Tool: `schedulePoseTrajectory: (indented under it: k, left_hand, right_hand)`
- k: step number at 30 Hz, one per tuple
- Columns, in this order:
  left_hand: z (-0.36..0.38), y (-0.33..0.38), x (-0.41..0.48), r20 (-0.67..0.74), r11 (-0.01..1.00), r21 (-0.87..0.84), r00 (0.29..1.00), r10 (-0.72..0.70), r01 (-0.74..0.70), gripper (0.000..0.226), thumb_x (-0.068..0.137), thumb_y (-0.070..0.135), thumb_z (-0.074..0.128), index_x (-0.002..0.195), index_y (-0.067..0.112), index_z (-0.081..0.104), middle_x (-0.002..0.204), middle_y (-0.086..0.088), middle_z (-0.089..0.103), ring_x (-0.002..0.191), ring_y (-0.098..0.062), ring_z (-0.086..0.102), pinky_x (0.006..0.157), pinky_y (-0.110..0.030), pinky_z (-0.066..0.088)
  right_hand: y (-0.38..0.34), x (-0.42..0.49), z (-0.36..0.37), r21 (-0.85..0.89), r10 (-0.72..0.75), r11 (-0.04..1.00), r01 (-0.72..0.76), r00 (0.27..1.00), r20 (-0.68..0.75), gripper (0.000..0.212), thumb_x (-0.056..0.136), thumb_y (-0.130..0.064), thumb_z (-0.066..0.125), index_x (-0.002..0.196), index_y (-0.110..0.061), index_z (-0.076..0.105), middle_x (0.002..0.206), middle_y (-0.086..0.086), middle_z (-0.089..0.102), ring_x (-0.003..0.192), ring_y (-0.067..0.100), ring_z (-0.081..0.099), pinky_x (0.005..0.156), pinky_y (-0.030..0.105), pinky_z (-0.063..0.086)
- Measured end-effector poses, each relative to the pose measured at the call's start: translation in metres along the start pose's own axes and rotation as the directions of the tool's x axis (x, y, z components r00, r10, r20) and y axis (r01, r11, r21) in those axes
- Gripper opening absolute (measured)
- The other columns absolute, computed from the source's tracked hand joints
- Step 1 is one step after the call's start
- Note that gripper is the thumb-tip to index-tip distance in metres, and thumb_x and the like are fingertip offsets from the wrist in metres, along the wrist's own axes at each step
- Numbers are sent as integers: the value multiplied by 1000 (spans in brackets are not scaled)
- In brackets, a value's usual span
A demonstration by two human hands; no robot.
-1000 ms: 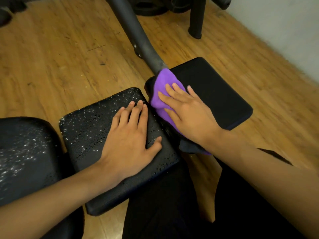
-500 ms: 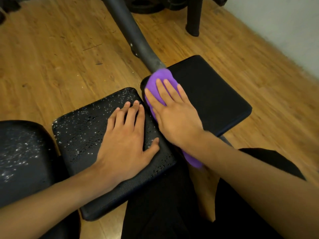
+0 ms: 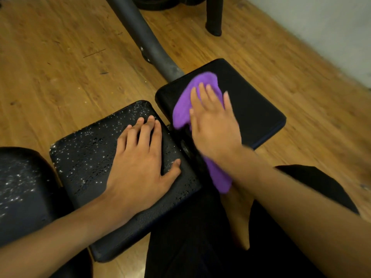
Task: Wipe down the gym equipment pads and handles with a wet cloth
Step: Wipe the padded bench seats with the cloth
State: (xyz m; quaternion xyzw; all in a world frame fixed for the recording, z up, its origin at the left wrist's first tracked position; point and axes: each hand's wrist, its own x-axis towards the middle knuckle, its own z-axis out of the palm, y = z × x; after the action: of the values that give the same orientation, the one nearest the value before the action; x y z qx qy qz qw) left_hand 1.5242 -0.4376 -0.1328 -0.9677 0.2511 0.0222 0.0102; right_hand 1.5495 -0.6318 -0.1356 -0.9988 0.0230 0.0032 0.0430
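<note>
While pressing down on one purple cloth (image 3: 180, 109), holding the right hand (image 3: 214, 127) flat, fingers straight and a little apart. Cloth partly under the palm, sticking out past the fingertips and hanging down below the wrist. Under cloth and hand, one dry black pad (image 3: 255, 113). Resting the left hand (image 3: 138, 163) flat on a second black pad (image 3: 86, 157), just left of the right hand, fingers close together, thumb out to the side. Lots of water drops all over this pad. Further left of the left hand, a third black pad (image 3: 20, 187), also spotted with drops. Three pads counted: two wet, one dry. Beyond the right fingertips, one grey metal bar (image 3: 140, 31), meeting the far edge of the dry pad above the wooden floor (image 3: 50, 67). Right hand a bit blurry.
</note>
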Motion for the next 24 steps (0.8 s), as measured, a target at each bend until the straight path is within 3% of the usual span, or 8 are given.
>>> schedulePoseTrajectory:
  k: [7, 11, 13, 15, 17, 18, 20, 24]
  left_hand:
    - [-2, -1, -1, 23, 1000, -5, 1000, -5, 5, 94, 94, 67, 27, 159, 0, 30, 162, -18, 34, 152, -37, 27, 124, -51, 24]
    - [-4, 2, 0, 23, 1000, -11, 1000, -8, 8, 94, 94, 67, 29, 159, -1, 32, 161, -19, 35, 151, -38, 29, 123, -53, 27]
    - [-3, 1, 1, 24, 1000, -6, 1000, -8, 8, 93, 93, 66, 30, 158, -2, 33, 160, -20, 36, 149, -39, 30, 122, -54, 28]
    - [-3, 1, 1, 24, 1000, 2, 1000, -6, 6, 93, 93, 65, 31, 157, -2, 34, 160, -21, 37, 149, -40, 31, 121, -54, 29]
    - [-3, 1, 1, 29, 1000, 10, 1000, -6, 6, 93, 93, 65, 31, 157, -2, 34, 160, -21, 37, 149, -40, 31, 121, -54, 29]
    - [-4, 1, 1, 33, 1000, 12, 999, -5, 5, 93, 93, 65, 30, 157, -2, 34, 160, -21, 37, 149, -40, 31, 122, -54, 29]
    - [-4, 2, 1, 38, 1000, 9, 999, -5, 5, 93, 94, 66, 29, 158, -1, 33, 161, -20, 36, 150, -39, 30, 123, -54, 28]
    - [-4, 2, 0, 38, 1000, 11, 999, -8, 7, 93, 95, 67, 27, 159, 0, 31, 163, -19, 34, 152, -38, 27, 125, -52, 25]
  right_hand:
    - [20, 28, -9, -1, 18, 1000, -18, 999, 41, 60, 109, -44, 10, 163, -19, 16, 172, 4, 10, 158, 17, -1, 122, 49, -18]
    - [22, -41, -24, 237, 15, 970, -53, 987, 161, 81, 95, -67, 10, 164, -27, 1, 171, 3, -4, 157, 14, -15, 117, 42, -28]
    - [25, -70, -20, 107, -56, 993, 42, 989, 134, 82, 93, -69, 14, 164, -29, 3, 172, 6, 0, 158, 21, -10, 122, 47, -19]
    - [25, -79, -10, -16, -104, 994, 104, 994, 28, 70, 101, -60, 22, 161, -23, 29, 166, 13, 28, 156, 31, 17, 127, 51, 3]
    - [24, -66, -2, 9, -158, 987, 161, 978, -135, 53, 106, -45, 32, 135, -13, 63, 132, 15, 61, 127, 36, 53, 119, 48, 30]
    - [22, -56, 1, 27, -184, 980, 195, 956, -227, 46, 106, -39, 35, 114, -10, 70, 111, 13, 65, 106, 33, 60, 104, 45, 40]
    - [17, -35, -6, 41, -183, 977, 211, 918, -352, 40, 106, -37, 39, 91, -10, 66, 89, 8, 58, 81, 29, 56, 76, 40, 39]
    - [20, -16, -35, 176, 40, 983, 54, 868, -495, 37, 106, -38, 45, 91, -10, 63, 85, 7, 54, 74, 24, 52, 66, 39, 40]
